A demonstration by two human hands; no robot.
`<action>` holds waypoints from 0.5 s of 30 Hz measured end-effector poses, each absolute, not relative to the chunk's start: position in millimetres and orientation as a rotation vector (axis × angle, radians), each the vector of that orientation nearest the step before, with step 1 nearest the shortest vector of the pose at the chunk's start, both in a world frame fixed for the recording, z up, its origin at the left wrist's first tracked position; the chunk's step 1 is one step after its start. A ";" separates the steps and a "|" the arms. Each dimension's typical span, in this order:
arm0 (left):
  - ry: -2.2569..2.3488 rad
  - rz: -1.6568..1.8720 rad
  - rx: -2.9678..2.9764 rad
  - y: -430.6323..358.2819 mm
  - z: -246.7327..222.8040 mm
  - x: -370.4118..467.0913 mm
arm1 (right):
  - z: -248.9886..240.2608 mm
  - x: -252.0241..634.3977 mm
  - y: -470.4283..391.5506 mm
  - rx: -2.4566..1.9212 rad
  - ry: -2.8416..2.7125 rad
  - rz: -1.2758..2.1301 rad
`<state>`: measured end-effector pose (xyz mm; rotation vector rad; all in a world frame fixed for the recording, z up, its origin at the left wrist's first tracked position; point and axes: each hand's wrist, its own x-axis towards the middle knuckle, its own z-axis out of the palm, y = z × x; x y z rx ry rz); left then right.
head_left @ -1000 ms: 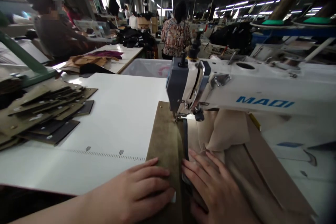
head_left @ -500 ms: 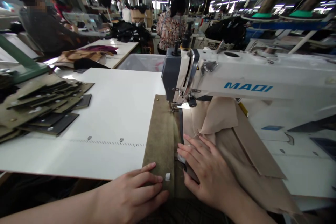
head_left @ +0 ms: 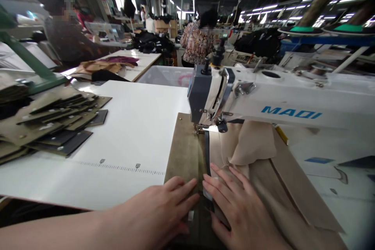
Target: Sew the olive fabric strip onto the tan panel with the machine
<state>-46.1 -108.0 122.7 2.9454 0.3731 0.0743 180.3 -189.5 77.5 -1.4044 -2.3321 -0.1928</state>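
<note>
- Left hand point(head_left: 159, 211): lies palm down at the near edge of the table, fingers stretched out flat and together, pressing on the near end of the olive strip point(head_left: 184, 152). Nothing is gripped.
- Right hand point(head_left: 237, 207): lies palm down just beside the left hand, fingers spread flat on the tan fabric point(head_left: 263, 172), fingertips at the dark band point(head_left: 207, 152) that runs along the strip's right edge. Nothing is clenched.
- Olive strip: lies flat on the white table point(head_left: 131, 133), running straight from under the hands to the needle foot point(head_left: 200, 128); its far end passes to the left of the foot.
- Tan fabric: lies to the right of the strip, partly folded over on itself, under the machine arm.
- Sewing machine point(head_left: 278, 101): white, with blue lettering on its arm and a grey head; the head stands over the far part of the strip.
- Ruler marking point(head_left: 123, 168): printed across the table, left of the strip.
- Stack of cut pieces point(head_left: 52, 121): olive and dark flat pieces, fanned out on the left of the table, well apart from the hands.
- Further tables point(head_left: 140, 62): carry brown and purple cloth.
- Person in dark top point(head_left: 70, 39): at the far left table.
- Person in patterned top point(head_left: 199, 43): beyond the machine.
</note>
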 end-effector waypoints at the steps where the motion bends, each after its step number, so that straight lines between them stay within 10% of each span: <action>1: 0.323 0.101 2.939 -101.1 120.5 -45.0 | 76.8 181.3 -188.0 -1.378 -2.342 -0.218; 15: 0.012 -0.105 2.844 -52.3 127.9 -49.5 | 69.4 191.3 -169.3 -1.287 -2.392 -0.502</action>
